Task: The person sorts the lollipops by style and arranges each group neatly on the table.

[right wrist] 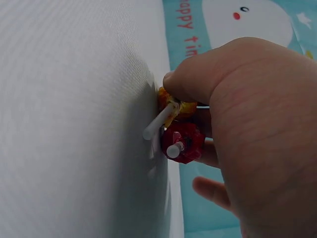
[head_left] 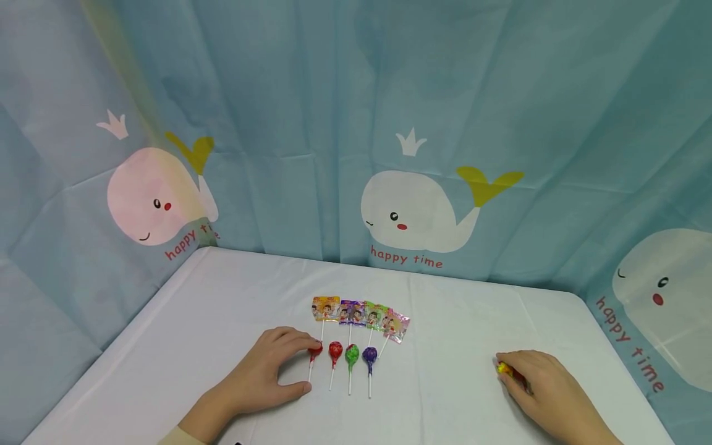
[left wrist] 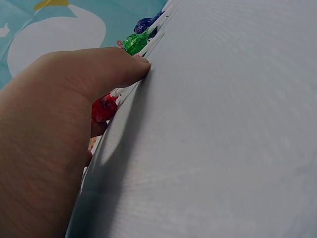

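Observation:
My left hand (head_left: pixel 267 371) rests on the white table, a fingertip touching the head of a red lollipop (head_left: pixel 316 351), its thumb apart from the stick. Right of it in a row lie another red lollipop (head_left: pixel 335 350), a green lollipop (head_left: pixel 352 354) and a purple lollipop (head_left: pixel 369 355). Far to the right, my right hand (head_left: pixel 547 386) holds a yellow lollipop (right wrist: pixel 186 108) between thumb and fingers, low over the table. A dark red lollipop (right wrist: pixel 183 144) sits beside it under the fingers; whether they grip it too is unclear.
Behind the row lie lollipops in flat wrappers: orange (head_left: pixel 326 308), purple (head_left: pixel 353 313), green (head_left: pixel 375 316) and pink (head_left: pixel 397 326). A blue whale-print curtain (head_left: pixel 311 123) stands around the back and sides of the white table (head_left: pixel 456 327).

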A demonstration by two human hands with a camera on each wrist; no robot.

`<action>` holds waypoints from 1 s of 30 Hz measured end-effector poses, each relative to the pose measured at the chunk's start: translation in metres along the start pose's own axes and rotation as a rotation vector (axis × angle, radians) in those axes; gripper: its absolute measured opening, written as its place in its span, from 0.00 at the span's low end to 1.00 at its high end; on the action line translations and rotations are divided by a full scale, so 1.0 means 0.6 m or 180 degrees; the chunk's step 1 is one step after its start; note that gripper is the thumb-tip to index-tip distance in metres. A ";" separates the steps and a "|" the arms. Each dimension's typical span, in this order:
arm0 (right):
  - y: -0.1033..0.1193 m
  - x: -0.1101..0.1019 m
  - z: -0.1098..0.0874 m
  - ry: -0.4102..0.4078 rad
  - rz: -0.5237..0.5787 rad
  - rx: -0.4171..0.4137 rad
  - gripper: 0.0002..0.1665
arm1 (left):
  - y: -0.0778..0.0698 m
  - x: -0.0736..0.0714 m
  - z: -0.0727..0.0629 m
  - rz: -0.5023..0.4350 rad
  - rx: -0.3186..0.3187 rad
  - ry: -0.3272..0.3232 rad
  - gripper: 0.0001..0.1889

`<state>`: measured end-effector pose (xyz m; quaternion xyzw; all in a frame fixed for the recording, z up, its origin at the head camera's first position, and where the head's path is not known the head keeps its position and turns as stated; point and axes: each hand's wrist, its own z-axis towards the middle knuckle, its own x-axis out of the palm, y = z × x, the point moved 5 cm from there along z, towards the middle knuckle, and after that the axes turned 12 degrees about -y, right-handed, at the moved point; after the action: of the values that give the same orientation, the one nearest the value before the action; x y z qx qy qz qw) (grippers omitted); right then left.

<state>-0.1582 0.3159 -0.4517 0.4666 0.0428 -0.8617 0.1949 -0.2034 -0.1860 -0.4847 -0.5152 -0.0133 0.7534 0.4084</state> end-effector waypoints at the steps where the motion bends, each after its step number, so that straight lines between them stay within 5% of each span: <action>1: 0.000 0.000 0.000 -0.0001 -0.0014 0.0004 0.18 | 0.000 0.000 0.000 0.0008 -0.0006 0.0003 0.34; 30: 0.008 -0.012 0.007 -0.0246 0.0091 -0.0069 0.18 | 0.000 0.001 0.001 0.0025 -0.0029 0.0036 0.34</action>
<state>-0.1562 0.3127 -0.4427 0.4315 0.0379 -0.8756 0.2138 -0.2040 -0.1856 -0.4849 -0.5214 -0.0125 0.7520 0.4031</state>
